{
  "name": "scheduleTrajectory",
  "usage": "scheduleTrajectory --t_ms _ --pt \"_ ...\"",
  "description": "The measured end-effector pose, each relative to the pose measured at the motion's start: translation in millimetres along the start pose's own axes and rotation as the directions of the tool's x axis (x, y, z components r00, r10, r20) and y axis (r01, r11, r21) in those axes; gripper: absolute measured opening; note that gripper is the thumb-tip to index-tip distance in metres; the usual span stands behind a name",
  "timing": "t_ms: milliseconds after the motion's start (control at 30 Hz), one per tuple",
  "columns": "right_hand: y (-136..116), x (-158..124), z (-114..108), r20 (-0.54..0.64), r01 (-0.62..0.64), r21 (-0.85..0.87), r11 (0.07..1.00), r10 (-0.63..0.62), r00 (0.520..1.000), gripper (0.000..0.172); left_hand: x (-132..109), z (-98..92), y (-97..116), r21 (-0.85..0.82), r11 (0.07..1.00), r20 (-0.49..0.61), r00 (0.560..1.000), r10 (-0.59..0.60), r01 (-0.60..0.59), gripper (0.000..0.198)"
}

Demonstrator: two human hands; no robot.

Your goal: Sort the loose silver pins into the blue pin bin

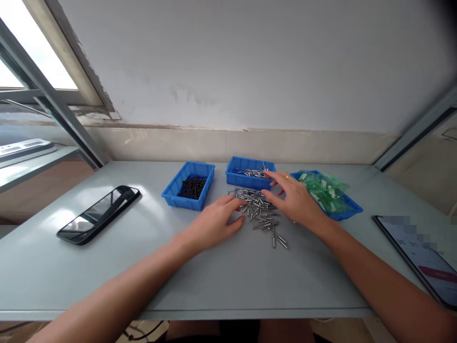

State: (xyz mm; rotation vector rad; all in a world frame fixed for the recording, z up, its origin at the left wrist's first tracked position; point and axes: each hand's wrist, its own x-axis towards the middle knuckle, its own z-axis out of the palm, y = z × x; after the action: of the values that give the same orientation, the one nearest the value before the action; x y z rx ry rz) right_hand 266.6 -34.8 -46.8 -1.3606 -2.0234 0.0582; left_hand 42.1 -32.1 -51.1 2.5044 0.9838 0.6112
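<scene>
A loose pile of silver nails (260,214) lies on the grey table (228,281) in front of three blue trays. My left hand (216,221) rests flat at the pile's left edge, fingers stretched toward the nails and touching them. My right hand (294,197) lies over the pile's right side, fingers spread, a ring on one finger, fingertips near the middle tray (250,172), which holds more silver nails. Neither hand grips anything that I can see.
A left blue tray (189,186) holds black screws. The right blue tray (348,206) is filled with small green plastic bags (324,190). A black phone (98,214) lies at the left, a tablet (424,259) at the right edge. A wall runs behind the trays.
</scene>
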Motion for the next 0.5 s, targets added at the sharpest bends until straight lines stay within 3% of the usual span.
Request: scheduleTrajectory --t_ms 100,267,367,500 --pt "6.3 0.7 3.0 0.025 -0.048 -0.062 0.997 0.049 0.998 0.051 -1.5 3.9 -4.8 0.152 0.987 0.054 0.998 0.034 -0.042 0.032" --pt "-2.3 -1.9 1.3 0.048 0.010 -0.035 0.999 -0.008 0.999 0.032 -0.8 5.9 -11.5 0.285 0.958 0.018 1.000 -0.019 0.013 0.032" --pt "-9.5 -4.0 1.5 0.125 0.063 -0.033 0.997 -0.058 0.990 0.026 0.1 4.8 -13.8 0.340 0.940 0.016 0.999 -0.045 0.037 0.021" --pt "-14.4 -7.0 4.2 0.242 0.139 -0.046 0.989 -0.124 0.962 0.023 1.1 3.3 -14.3 0.362 0.931 0.006 0.999 -0.044 0.039 0.021"
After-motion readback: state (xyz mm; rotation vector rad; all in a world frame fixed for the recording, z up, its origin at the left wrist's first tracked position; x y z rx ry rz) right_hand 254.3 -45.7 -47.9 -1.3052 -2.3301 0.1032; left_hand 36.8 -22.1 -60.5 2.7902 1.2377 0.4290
